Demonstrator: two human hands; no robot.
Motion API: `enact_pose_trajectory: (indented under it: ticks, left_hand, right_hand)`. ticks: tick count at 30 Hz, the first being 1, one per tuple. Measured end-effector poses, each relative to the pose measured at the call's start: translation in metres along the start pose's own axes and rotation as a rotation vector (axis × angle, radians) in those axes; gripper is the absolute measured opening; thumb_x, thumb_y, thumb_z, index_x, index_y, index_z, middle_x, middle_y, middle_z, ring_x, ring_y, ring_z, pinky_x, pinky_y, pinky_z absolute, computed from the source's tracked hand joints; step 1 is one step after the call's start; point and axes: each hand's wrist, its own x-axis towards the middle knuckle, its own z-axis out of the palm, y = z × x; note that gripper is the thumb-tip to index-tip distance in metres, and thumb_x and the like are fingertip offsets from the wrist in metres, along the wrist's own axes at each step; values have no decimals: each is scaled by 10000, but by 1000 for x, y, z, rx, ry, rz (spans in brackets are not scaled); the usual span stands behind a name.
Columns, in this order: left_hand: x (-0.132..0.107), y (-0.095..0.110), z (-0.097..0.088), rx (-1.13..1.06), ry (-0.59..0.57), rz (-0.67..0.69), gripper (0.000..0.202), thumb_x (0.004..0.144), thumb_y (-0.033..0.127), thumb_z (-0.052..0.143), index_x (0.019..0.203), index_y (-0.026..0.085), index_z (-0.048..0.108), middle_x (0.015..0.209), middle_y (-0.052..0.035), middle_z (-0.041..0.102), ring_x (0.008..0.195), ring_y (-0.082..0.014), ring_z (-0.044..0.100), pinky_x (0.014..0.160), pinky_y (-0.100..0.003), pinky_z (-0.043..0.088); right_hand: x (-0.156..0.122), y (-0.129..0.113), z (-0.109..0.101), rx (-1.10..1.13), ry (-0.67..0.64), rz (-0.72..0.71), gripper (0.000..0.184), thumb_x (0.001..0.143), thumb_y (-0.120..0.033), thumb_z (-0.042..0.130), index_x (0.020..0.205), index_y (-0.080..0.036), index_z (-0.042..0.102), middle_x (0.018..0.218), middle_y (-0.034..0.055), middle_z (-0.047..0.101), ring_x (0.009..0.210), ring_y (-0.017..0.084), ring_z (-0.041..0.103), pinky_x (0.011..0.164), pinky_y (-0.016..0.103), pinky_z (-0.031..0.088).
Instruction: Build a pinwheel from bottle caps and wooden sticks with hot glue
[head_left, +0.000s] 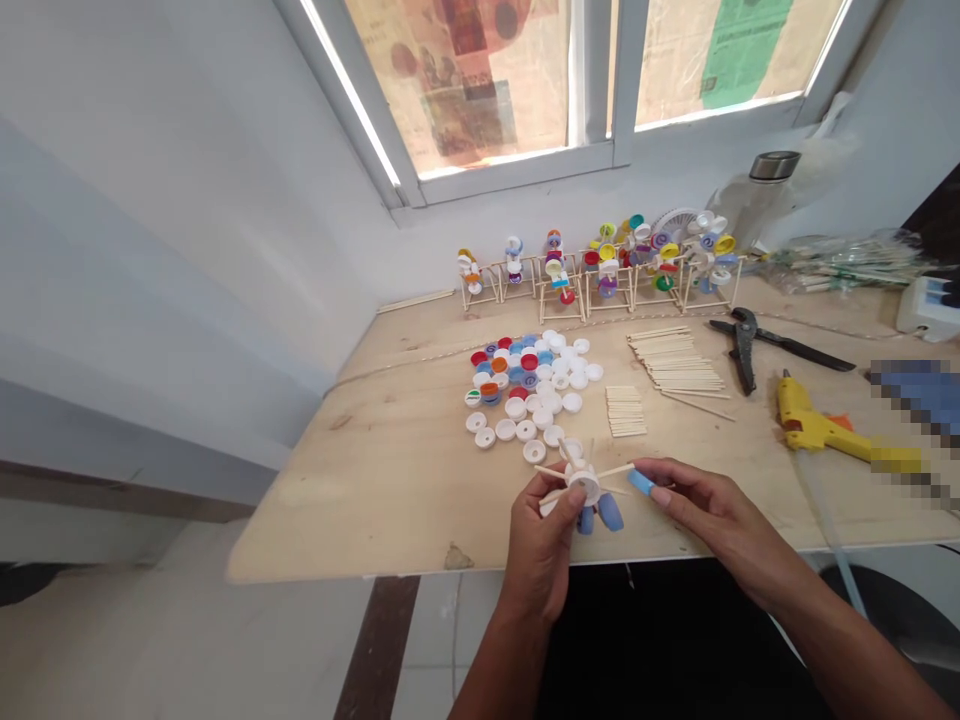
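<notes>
My left hand (546, 535) grips a small wheel (583, 487) made of a white hub with thin wooden sticks fanning out from it. Blue bottle caps (610, 512) sit on the lower sticks, and a white cap is partly hidden by my left fingers. Between the thumb and fingers of my right hand (694, 500) is a light blue bottle cap (640, 481). It is at the tip of a stick that points right; whether the two touch I cannot tell. Just beyond my hands lies a spread of loose white and coloured bottle caps (543, 418).
Short sticks (625, 411) and longer sticks (679, 362) lie in piles behind my hands. Pliers (743, 350) and a yellow glue gun (814, 425) are to the right. Several cap wheels on stick frames (562, 313) line the back, near a bottle (774, 167) and bagged sticks (847, 262).
</notes>
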Motion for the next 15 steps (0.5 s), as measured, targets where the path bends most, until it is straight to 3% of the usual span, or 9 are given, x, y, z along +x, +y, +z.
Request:
enact_pose_trajectory:
  ticks: [15]
  left_hand:
    - [0,0,7,33,-25,-27,280,616,315,813,742,158,619,737,-12,604,682,-129,530,696,-249,394]
  right_hand:
    - [2,5,-2,-52,55,22,480,765,-560,611,1093,-215,672,957,54,690,882,213,610,787,339,482]
